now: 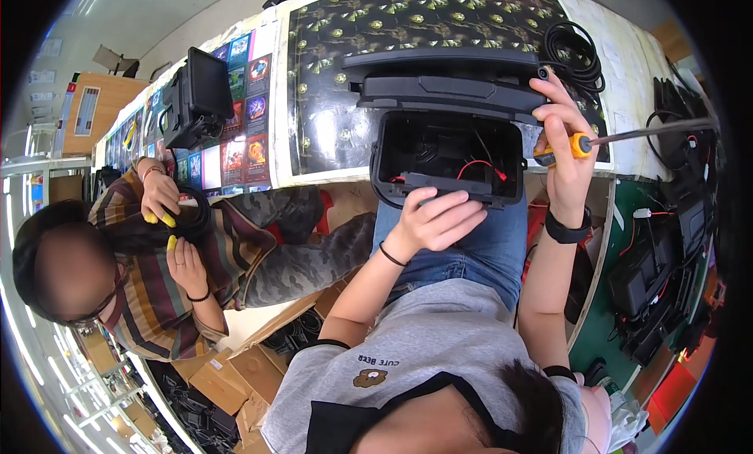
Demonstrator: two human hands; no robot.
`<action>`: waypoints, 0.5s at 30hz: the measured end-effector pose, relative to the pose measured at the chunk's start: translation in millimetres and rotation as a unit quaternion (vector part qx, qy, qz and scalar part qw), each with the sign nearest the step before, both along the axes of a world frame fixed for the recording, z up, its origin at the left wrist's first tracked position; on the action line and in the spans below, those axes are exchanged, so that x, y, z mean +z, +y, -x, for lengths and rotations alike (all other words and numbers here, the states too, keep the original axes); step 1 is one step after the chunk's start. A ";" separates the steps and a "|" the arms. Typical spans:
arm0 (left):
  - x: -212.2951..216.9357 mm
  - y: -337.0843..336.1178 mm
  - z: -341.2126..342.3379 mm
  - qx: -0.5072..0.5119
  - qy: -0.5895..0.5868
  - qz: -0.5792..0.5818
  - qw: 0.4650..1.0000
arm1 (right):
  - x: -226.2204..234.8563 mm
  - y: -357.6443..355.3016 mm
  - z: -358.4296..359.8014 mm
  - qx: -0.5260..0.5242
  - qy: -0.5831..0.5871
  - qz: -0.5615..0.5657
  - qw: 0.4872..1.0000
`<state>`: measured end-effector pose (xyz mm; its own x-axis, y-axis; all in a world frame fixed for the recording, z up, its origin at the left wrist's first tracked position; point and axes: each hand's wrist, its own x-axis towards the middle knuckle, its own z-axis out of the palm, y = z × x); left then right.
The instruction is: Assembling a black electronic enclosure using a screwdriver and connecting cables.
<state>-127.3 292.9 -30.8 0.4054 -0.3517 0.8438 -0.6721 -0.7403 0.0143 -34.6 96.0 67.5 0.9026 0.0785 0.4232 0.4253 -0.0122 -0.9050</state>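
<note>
Wires [474,168] inside open black casing [447,152]

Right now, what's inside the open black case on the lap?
Inside the black case, red wires and black wires lie against dark walls. The left hand covers its front rim; deeper parts are too dark.

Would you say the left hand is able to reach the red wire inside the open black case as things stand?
Probably yes. The left hand rests on the near rim of the open black case, and the red wire lies just beyond in the uncovered cavity. The right hand holds a screwdriver off to the side.
</note>
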 end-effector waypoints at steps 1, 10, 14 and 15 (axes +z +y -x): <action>2.2 1.8 -2.8 -0.011 0.009 -0.001 1.000 | -0.5 -1.2 -2.3 0.000 0.000 0.001 1.000; 22.5 1.2 -30.7 -0.027 -0.021 0.049 0.998 | -3.3 -7.1 0.1 -0.017 -0.086 0.175 0.981; 36.1 6.0 -32.2 0.079 -0.025 0.166 0.983 | -22.5 2.4 5.0 -0.052 -0.103 0.157 0.981; 35.4 7.1 -33.9 0.111 -0.011 0.206 0.972 | -22.4 5.1 6.5 -0.056 -0.092 0.142 0.984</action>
<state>-93.4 300.0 4.6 0.4130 0.1125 0.9038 -0.4995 -0.8018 0.3281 -41.1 101.1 45.1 0.8223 0.1219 0.5558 0.5636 -0.3092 -0.7660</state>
